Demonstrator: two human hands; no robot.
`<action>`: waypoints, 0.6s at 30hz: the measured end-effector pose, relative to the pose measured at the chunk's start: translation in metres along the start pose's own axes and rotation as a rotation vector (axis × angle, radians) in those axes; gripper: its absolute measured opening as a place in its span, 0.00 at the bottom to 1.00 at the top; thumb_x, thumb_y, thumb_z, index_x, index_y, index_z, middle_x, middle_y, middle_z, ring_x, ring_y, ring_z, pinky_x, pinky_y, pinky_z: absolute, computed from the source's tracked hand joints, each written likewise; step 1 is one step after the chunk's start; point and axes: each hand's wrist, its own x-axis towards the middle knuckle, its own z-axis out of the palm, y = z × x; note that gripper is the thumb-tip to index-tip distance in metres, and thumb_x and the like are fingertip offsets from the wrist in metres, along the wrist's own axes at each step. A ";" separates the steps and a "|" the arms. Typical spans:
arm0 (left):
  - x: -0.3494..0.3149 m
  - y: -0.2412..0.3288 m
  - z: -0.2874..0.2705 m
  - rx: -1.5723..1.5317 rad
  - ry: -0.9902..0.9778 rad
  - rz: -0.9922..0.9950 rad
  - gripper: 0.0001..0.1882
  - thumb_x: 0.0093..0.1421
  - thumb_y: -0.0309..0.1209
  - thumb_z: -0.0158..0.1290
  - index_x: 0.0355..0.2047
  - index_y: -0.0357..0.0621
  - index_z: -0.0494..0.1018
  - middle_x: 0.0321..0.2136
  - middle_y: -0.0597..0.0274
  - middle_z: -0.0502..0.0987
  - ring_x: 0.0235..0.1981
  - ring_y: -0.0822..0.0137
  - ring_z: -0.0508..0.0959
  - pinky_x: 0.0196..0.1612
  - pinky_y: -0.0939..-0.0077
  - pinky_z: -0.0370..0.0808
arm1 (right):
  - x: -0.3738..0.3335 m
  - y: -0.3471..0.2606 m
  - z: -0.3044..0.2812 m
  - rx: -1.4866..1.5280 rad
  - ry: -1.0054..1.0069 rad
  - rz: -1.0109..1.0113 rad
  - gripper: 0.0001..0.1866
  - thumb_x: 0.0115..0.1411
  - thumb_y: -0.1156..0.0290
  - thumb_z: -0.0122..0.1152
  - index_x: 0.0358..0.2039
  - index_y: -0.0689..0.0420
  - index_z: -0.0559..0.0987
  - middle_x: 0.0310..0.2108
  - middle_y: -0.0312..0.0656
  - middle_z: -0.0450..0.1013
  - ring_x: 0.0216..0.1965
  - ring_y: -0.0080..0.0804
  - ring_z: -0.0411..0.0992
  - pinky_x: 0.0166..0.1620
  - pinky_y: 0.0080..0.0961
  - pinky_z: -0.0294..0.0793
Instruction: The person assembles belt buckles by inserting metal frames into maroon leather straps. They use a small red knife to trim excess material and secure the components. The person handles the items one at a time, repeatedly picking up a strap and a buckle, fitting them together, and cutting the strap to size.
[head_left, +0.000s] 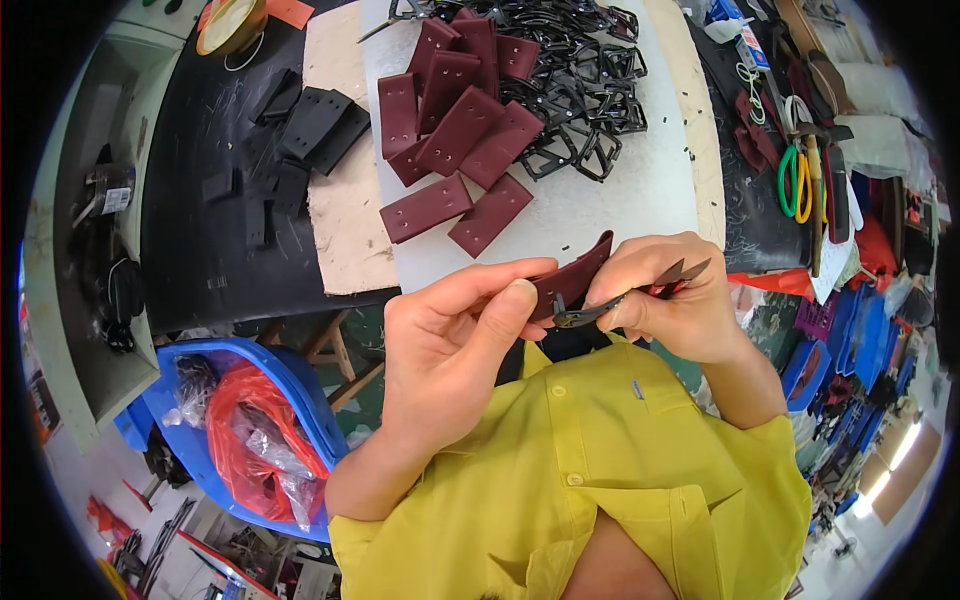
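Close to my body, my left hand [455,335] pinches the left end of a folded maroon leather piece [575,278] between thumb and fingers. My right hand [670,300] grips the right end of that leather and a black metal buckle [580,317], which lies against the leather's lower edge. Tucked in the same hand is a small dark pointed tool [682,275] with some red on it, perhaps thread snips; the fingers cover most of it. Beyond my hands lies a heap of maroon leather pieces [440,208] with punched holes, beside a pile of black buckles [600,110].
A pale board [655,210] lies on the black table [190,265]. Black leather pieces [320,130] sit to the left. Pliers-like tools with green handles [788,180] lie at right. Below left stands a blue bin [310,410] holding a red plastic bag [240,440].
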 end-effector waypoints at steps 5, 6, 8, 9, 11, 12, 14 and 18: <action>0.000 0.001 0.003 0.014 -0.020 -0.024 0.10 0.61 0.23 0.48 0.40 0.29 0.73 0.31 0.60 0.77 0.29 0.77 0.75 0.34 0.85 0.73 | 0.000 0.000 -0.001 0.004 0.003 0.023 0.04 0.49 0.80 0.64 0.28 0.62 0.79 0.23 0.36 0.74 0.20 0.15 0.67 0.22 0.13 0.64; 0.000 0.001 0.003 0.016 -0.022 -0.027 0.10 0.61 0.23 0.48 0.40 0.29 0.73 0.30 0.60 0.77 0.28 0.77 0.74 0.34 0.85 0.73 | 0.000 -0.001 -0.001 -0.045 -0.014 -0.016 0.04 0.48 0.80 0.64 0.28 0.62 0.79 0.23 0.36 0.74 0.20 0.16 0.68 0.23 0.14 0.64; 0.000 0.000 0.002 0.010 -0.024 -0.030 0.10 0.60 0.23 0.49 0.39 0.30 0.74 0.30 0.61 0.76 0.28 0.78 0.74 0.33 0.86 0.73 | 0.002 -0.001 -0.002 -0.141 -0.052 -0.093 0.05 0.48 0.81 0.63 0.27 0.62 0.79 0.22 0.38 0.73 0.21 0.18 0.68 0.24 0.15 0.64; 0.000 -0.001 0.002 0.007 -0.024 -0.031 0.10 0.60 0.23 0.49 0.39 0.30 0.74 0.30 0.61 0.76 0.28 0.78 0.74 0.33 0.86 0.73 | 0.002 -0.001 -0.003 -0.171 -0.059 -0.124 0.05 0.47 0.82 0.63 0.27 0.62 0.79 0.22 0.38 0.73 0.21 0.19 0.68 0.24 0.16 0.64; 0.000 -0.001 0.003 0.004 -0.018 -0.032 0.09 0.60 0.23 0.49 0.39 0.30 0.74 0.29 0.61 0.76 0.27 0.78 0.74 0.33 0.86 0.72 | 0.003 0.000 -0.003 -0.235 -0.065 -0.184 0.05 0.47 0.82 0.63 0.27 0.62 0.79 0.21 0.38 0.73 0.22 0.21 0.69 0.25 0.18 0.64; 0.000 -0.001 0.004 0.002 -0.015 -0.033 0.09 0.60 0.23 0.49 0.38 0.30 0.74 0.29 0.61 0.76 0.27 0.78 0.73 0.32 0.86 0.72 | 0.003 0.000 -0.003 -0.239 -0.063 -0.159 0.05 0.47 0.82 0.63 0.27 0.62 0.79 0.21 0.38 0.73 0.22 0.21 0.69 0.24 0.18 0.64; 0.000 -0.001 0.005 0.054 -0.001 -0.004 0.09 0.60 0.23 0.48 0.38 0.30 0.74 0.29 0.62 0.76 0.27 0.79 0.73 0.32 0.87 0.72 | 0.002 0.001 -0.004 -0.247 -0.054 -0.109 0.05 0.47 0.81 0.63 0.27 0.61 0.79 0.21 0.38 0.73 0.21 0.21 0.69 0.24 0.18 0.64; -0.002 0.000 0.010 0.167 0.044 0.062 0.08 0.58 0.20 0.49 0.36 0.32 0.75 0.26 0.61 0.76 0.24 0.78 0.73 0.28 0.87 0.70 | 0.003 0.005 -0.004 -0.216 -0.058 -0.089 0.05 0.47 0.79 0.64 0.27 0.61 0.79 0.21 0.37 0.73 0.21 0.20 0.68 0.24 0.17 0.63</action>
